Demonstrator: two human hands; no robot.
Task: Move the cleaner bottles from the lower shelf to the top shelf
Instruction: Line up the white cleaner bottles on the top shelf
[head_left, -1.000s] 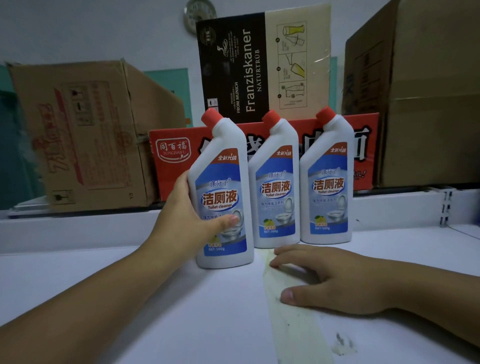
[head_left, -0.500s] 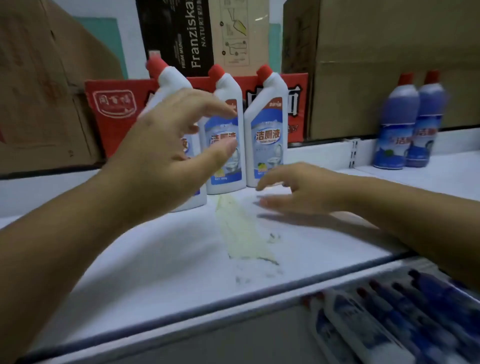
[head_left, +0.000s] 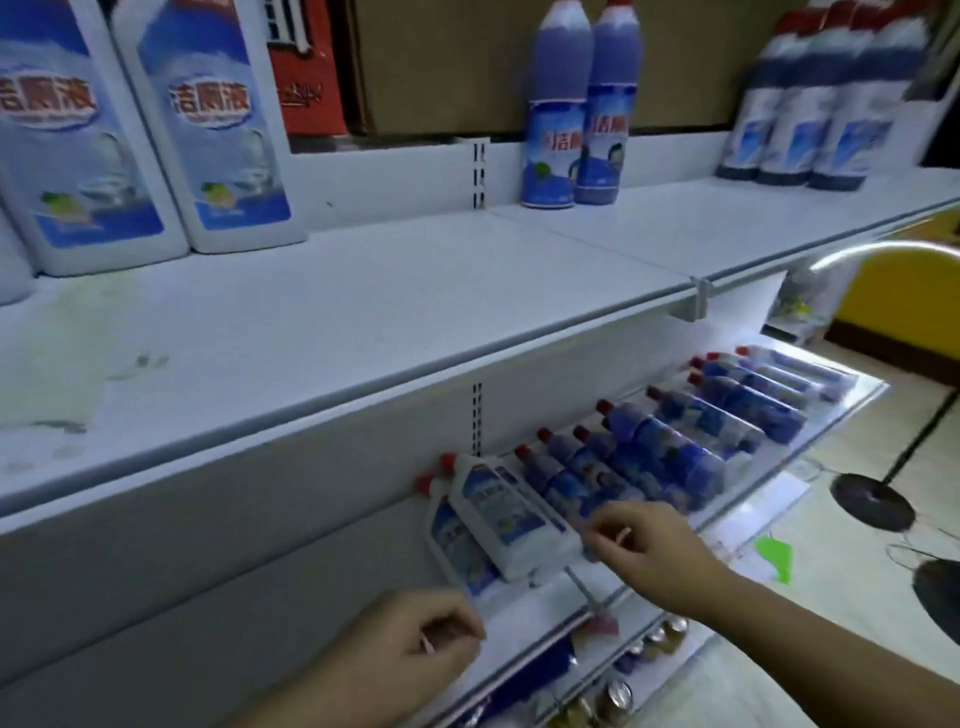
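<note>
1. Where a second ago both hands were up on the top shelf (head_left: 363, 312), the left one round a white bottle and the right lying flat beside it, the view now drops to the lower shelf (head_left: 810, 431) and both hands are down there.
2. Two white bottles (head_left: 171, 130) stand upright at the far left of the top shelf, the edge of a third just showing at the frame's edge; they are set down and released.
3. Reaching in, the right hand (head_left: 649, 551) has its fingers curled towards the base of the nearer white bottle (head_left: 498, 514) on the lower shelf; motion blur hides whether they touch it, and they hold nothing that can be made out.
4. Lower in the frame, the left hand (head_left: 415, 639) is loosely curled and holds nothing, just short of that shelf's front edge.
5. A second white bottle (head_left: 452, 540) stands touching the first, and a row of blue bottles (head_left: 675, 447) runs off to the right.
6. One delivery looks finished and the next pick-up is starting; much of the lower shelf's stock is yet to go up.
7. Blue bottles (head_left: 576, 104) already stand further right on the top shelf.
</note>
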